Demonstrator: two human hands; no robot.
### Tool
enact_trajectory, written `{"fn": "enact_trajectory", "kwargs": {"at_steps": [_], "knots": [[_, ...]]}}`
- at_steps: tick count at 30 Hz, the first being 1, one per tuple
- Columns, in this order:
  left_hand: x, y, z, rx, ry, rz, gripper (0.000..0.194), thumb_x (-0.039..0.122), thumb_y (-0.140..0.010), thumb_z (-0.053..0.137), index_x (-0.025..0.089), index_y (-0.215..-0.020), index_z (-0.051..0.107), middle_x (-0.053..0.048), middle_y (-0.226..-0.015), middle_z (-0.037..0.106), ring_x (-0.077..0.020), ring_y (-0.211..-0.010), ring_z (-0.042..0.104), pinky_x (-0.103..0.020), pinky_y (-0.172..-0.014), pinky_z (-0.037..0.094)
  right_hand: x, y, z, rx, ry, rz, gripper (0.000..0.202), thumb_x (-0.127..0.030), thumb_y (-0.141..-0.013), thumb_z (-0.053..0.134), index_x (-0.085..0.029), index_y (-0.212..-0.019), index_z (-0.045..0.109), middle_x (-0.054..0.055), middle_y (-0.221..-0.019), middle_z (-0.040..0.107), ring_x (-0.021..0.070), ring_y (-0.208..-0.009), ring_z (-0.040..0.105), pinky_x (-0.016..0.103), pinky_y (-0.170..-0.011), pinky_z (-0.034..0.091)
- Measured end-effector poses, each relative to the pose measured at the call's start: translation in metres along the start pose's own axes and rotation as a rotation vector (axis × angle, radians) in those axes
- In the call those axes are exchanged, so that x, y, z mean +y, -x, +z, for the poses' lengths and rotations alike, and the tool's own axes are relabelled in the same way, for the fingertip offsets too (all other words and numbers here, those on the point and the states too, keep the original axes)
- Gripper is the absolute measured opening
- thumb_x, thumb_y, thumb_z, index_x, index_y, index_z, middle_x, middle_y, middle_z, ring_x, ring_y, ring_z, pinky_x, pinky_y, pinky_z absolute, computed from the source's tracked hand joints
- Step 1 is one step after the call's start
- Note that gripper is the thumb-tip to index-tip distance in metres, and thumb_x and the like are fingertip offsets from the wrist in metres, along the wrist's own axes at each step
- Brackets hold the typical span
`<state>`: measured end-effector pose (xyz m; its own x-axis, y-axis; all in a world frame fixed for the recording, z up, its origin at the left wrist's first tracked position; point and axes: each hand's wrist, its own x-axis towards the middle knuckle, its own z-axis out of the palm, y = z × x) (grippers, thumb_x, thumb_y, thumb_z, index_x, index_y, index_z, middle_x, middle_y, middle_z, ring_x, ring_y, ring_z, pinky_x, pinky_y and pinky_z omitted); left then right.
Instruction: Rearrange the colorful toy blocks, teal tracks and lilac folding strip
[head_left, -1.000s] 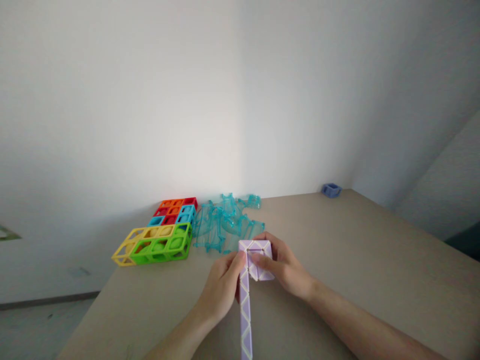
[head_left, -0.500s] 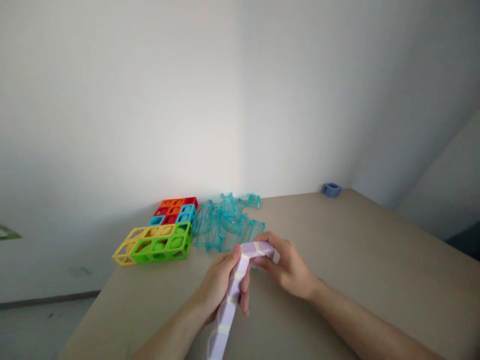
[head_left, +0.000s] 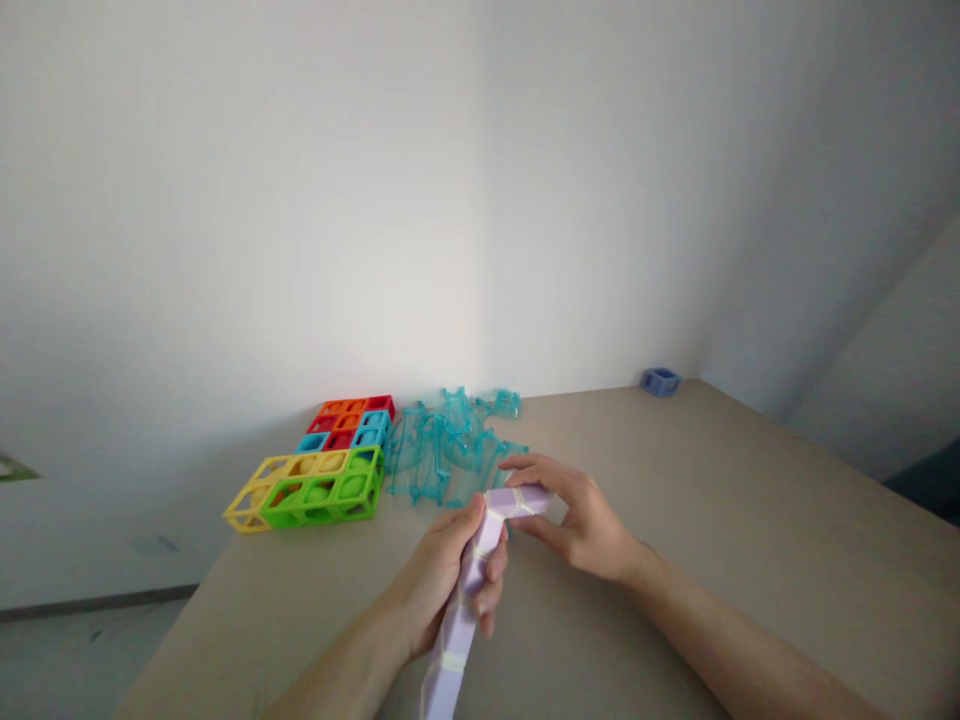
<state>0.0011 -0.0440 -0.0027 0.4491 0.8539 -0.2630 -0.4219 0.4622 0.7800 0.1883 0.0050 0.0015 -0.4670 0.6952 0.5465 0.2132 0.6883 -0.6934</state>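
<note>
A long lilac segmented bar [head_left: 475, 570] with cream-coloured joints runs up from the bottom edge and bends sharply to the right at its far end. My left hand [head_left: 442, 570] is wrapped round the long section, thumb on top near the bend and fingertips showing on its right side. My right hand [head_left: 581, 520] pinches the short bent section, with fingers above it and thumb below. Part of that short end is hidden in the right hand. Just beyond the bend lie clear teal plastic pieces [head_left: 431, 450], some shaped like tubes or channels.
Joined open-frame cubes in green [head_left: 322, 495], yellow [head_left: 259, 490], red, orange and light blue lie at the back left, some with balls inside. A blue block [head_left: 661, 381] sits near the back right corner of the table [head_left: 750, 520]. A white wall [head_left: 480, 200] stands behind.
My right hand's fingers have stretched further left over the short section. The bar and my left hand have shifted slightly to the right.
</note>
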Motion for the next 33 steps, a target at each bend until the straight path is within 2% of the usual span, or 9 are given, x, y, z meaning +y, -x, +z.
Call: {"fn": "enact_trajectory", "kwargs": {"at_steps": [2, 5, 9, 13, 16, 20, 26, 29, 33], "knots": [[0.0, -0.001, -0.001, -0.017, 0.046, 0.003, 0.043, 0.055, -0.088, 0.047, 0.014, -0.082, 0.058, 0.005, -0.053, 0.047, -0.0044, -0.029, 0.031, -0.018, -0.026, 0.036, 0.004, 0.001, 0.001, 0.005, -0.08, 0.109, 0.03, -0.032, -0.079, 0.072, -0.02, -0.106, 0.065, 0.01, -0.104, 0.068, 0.0243, -0.09, 0.063, 0.034, -0.079, 0.047], [0.001, -0.002, -0.003, -0.056, 0.103, 0.005, 0.043, 0.055, -0.088, 0.046, 0.014, -0.082, 0.057, 0.006, -0.052, 0.045, -0.0038, -0.028, 0.025, -0.016, -0.023, 0.027, 0.007, 0.002, 0.005, 0.017, -0.319, 0.249, 0.037, -0.041, -0.075, 0.075, -0.016, -0.101, 0.066, 0.004, -0.08, 0.066, 0.0175, -0.068, 0.058, 0.027, -0.061, 0.044], [0.002, -0.001, -0.003, -0.055, 0.097, -0.003, 0.044, 0.055, -0.089, 0.045, 0.015, -0.077, 0.056, 0.006, -0.052, 0.044, -0.0033, -0.028, 0.025, -0.016, -0.024, 0.023, 0.003, 0.001, 0.011, 0.023, -0.567, 0.314, 0.036, -0.043, -0.077, 0.072, -0.014, -0.095, 0.064, 0.002, -0.075, 0.061, 0.0142, -0.065, 0.054, 0.025, -0.059, 0.042], [0.002, -0.001, -0.002, -0.039, 0.041, 0.012, 0.044, 0.056, -0.088, 0.045, 0.014, -0.078, 0.056, 0.006, -0.051, 0.046, -0.0037, -0.027, 0.027, -0.016, -0.025, 0.025, 0.0, 0.003, 0.013, 0.038, -0.524, 0.323, 0.029, -0.041, -0.083, 0.066, -0.014, -0.093, 0.064, 0.002, -0.074, 0.06, 0.0141, -0.065, 0.054, 0.025, -0.06, 0.042], [0.001, -0.002, -0.007, -0.06, 0.053, -0.023, 0.043, 0.056, -0.089, 0.044, 0.015, -0.082, 0.056, 0.006, -0.052, 0.046, -0.0043, -0.028, 0.029, -0.016, -0.026, 0.029, 0.001, 0.006, 0.012, 0.045, -0.387, 0.261, 0.026, -0.04, -0.085, 0.064, -0.016, -0.096, 0.064, 0.003, -0.078, 0.062, 0.0165, -0.069, 0.056, 0.027, -0.064, 0.044], [0.006, 0.0, -0.015, -0.227, 0.06, -0.135, 0.046, 0.058, -0.09, 0.037, 0.016, -0.085, 0.056, 0.006, -0.048, 0.045, -0.0061, -0.026, 0.031, -0.019, -0.026, 0.035, -0.002, 0.008, 0.006, 0.032, -0.222, 0.127, 0.023, -0.036, -0.087, 0.062, -0.018, -0.101, 0.062, 0.006, -0.085, 0.065, 0.0199, -0.076, 0.06, 0.03, -0.071, 0.046], [0.015, 0.009, -0.013, -0.391, 0.049, -0.301, 0.049, 0.056, -0.093, 0.028, 0.016, -0.083, 0.055, 0.003, -0.047, 0.048, -0.0081, -0.027, 0.041, -0.016, -0.027, 0.034, -0.005, -0.001, -0.009, -0.121, -0.316, 0.005, 0.028, -0.039, -0.089, 0.059, -0.021, -0.108, 0.063, 0.011, -0.109, 0.065, 0.0252, -0.102, 0.058, 0.039, -0.091, 0.044], [0.014, 0.011, -0.01, -0.402, 0.059, -0.341, 0.048, 0.056, -0.093, 0.029, 0.016, -0.085, 0.056, 0.003, -0.049, 0.048, -0.008, -0.029, 0.042, -0.015, -0.028, 0.034, 0.006, -0.006, -0.01, -0.039, -0.305, 0.053, 0.037, -0.047, -0.08, 0.068, -0.023, -0.107, 0.067, 0.01, -0.117, 0.062, 0.0274, -0.112, 0.053, 0.041, -0.097, 0.04], [0.012, 0.009, -0.008, -0.38, 0.072, -0.309, 0.046, 0.055, -0.092, 0.033, 0.017, -0.083, 0.056, 0.005, -0.048, 0.044, -0.0058, -0.027, 0.033, -0.017, -0.028, 0.036, 0.021, -0.004, 0.001, 0.129, -0.36, 0.263, 0.058, -0.057, -0.063, 0.078, -0.02, -0.106, 0.066, 0.009, -0.102, 0.065, 0.0238, -0.09, 0.059, 0.036, -0.08, 0.047]]}}
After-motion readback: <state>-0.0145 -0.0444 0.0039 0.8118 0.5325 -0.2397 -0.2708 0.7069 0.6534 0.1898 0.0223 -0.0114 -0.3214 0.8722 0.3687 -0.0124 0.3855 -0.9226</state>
